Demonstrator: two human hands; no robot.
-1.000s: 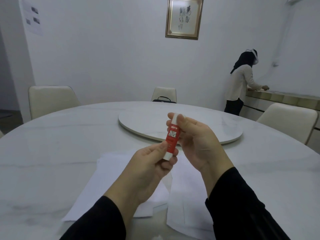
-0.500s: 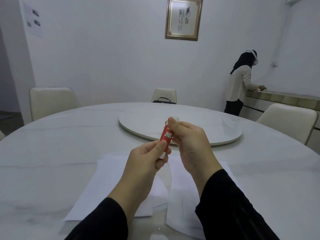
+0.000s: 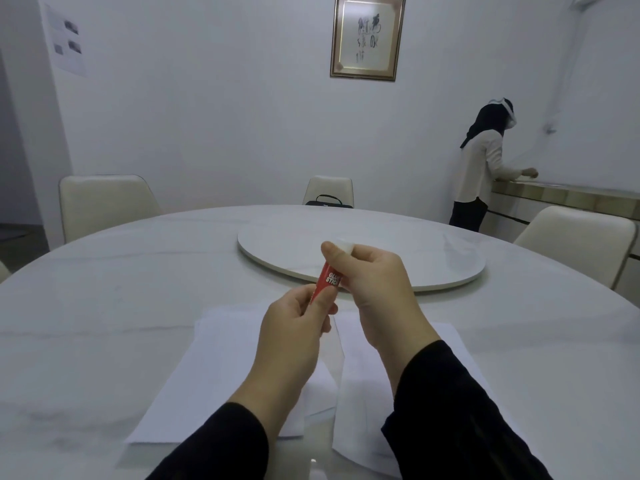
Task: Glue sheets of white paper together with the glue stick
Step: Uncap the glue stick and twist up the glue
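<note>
Both hands, raised above the table, share one red glue stick (image 3: 328,279). Left hand (image 3: 294,327): thumb and fingers pinched on the lower end of the tube. Right hand (image 3: 375,289): fingers curled round the upper end, thumb laid along the tube, white cap (image 3: 344,244) showing just above the fingertips. Whether the cap is seated or loosened cannot be told.

Glue stick: tilted, top leaning away and to the right; white lettering partly readable between the hands. Compared with a second ago it sits lower in view and shows less of its label, the right hand having closed further over it; the tube was then nearly upright.

Paper, white: two lots lying flat on the table under the forearms. Left sheets (image 3: 207,368) stacked with edges offset; right sheet (image 3: 450,355) just beside them, a narrow strip of tabletop between. Position unchanged from earlier.

Table (image 3: 104,306): round, pale marble-look top. Turntable (image 3: 398,258): round, same finish, at the table's centre beyond the hands.

Surroundings: cream chairs around the table; a black bag (image 3: 329,201) on the far chair; framed calligraphy (image 3: 367,36) on the wall; a second person (image 3: 485,168) standing at a counter at right, posture much as before.
</note>
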